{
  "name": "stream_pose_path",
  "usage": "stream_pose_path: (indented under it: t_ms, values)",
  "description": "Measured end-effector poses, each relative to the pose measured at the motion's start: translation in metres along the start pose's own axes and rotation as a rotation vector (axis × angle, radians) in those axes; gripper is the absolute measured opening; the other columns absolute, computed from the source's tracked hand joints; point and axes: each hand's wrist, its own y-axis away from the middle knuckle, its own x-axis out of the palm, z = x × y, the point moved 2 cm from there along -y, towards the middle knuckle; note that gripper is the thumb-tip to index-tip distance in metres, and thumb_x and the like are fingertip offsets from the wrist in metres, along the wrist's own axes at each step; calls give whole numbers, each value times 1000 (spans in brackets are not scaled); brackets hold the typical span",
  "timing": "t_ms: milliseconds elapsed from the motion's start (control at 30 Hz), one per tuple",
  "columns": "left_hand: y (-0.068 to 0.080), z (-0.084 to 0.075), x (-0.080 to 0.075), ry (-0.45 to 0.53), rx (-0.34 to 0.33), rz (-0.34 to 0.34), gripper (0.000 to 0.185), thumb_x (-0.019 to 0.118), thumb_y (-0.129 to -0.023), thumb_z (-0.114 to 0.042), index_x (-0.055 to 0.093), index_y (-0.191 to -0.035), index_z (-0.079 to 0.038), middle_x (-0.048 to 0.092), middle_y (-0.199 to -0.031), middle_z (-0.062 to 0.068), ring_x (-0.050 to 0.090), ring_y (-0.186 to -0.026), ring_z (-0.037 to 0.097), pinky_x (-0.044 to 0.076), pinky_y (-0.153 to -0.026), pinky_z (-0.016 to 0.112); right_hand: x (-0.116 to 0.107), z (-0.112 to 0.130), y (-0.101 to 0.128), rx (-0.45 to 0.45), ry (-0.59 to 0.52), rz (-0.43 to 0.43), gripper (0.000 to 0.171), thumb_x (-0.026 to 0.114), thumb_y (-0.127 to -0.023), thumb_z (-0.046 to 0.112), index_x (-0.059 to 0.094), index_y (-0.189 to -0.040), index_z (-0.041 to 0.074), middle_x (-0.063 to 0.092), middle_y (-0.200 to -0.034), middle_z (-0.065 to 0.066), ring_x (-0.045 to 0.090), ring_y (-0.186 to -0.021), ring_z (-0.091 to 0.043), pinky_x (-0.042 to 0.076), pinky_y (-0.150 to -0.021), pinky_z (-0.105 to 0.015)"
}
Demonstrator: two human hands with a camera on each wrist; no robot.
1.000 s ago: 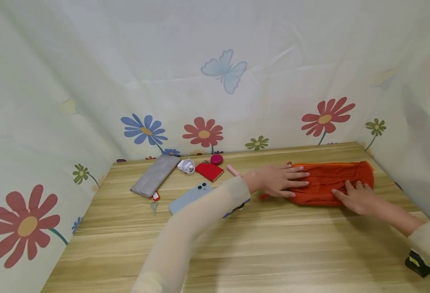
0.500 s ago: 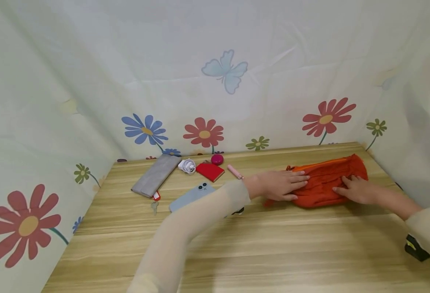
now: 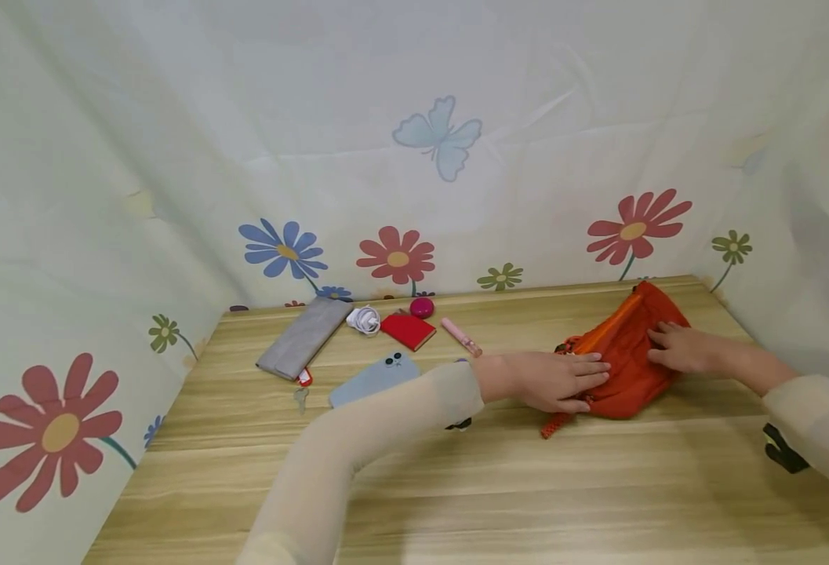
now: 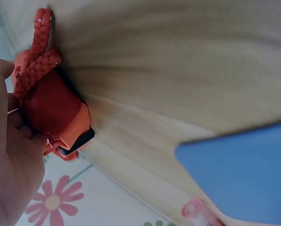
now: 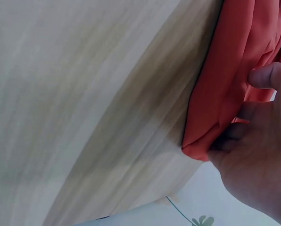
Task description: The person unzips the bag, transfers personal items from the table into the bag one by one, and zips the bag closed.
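Observation:
An orange-red fabric pouch (image 3: 629, 365) lies aslant at the right of the table, its zip edge facing the back left. From its near left end sticks out a braided loop strap (image 4: 39, 56). My left hand (image 3: 555, 380) rests on the left end with its fingers laid straight across the fabric. At the other end my right hand (image 3: 685, 348) grips the cloth; in the right wrist view its thumb and bent fingers press into the folds.
A pale blue phone (image 3: 361, 380) lies partly under the left sleeve. Behind it are a pink tube (image 3: 461, 336), a small red booklet (image 3: 409, 330), a round magenta case (image 3: 422, 307), a white coiled cable (image 3: 365, 320), a grey wallet (image 3: 304, 337) and a key (image 3: 301, 398).
The pouch has turned, its right end swinging back and left while its strap end comes forward. My right hand has moved up and left with it; the left has shifted slightly forward and right.

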Motion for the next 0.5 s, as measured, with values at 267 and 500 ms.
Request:
stream_pose_path:
  t_ms: [267,500]
  values:
    - [-1,-21,-5,18,34,2,73,27,-109,-52,5,-164,-11,2,-171,2,-6,-156,13,-7,-116,13,-4,7,-10,-77,66,-13,54,55,-98,16,48,-128,-28,37,-138,-52,32,-131,-67,32,-108,-70]
    - [4,-23,-10,-11,72,-61,67,31,-110,-45,11,-164,-9,9,-171,3,3,-157,16,-9,-116,14,-1,12,-13,-84,123,-43,54,57,-97,14,48,-128,-29,38,-138,-51,33,-132,-65,33,-109,-68]
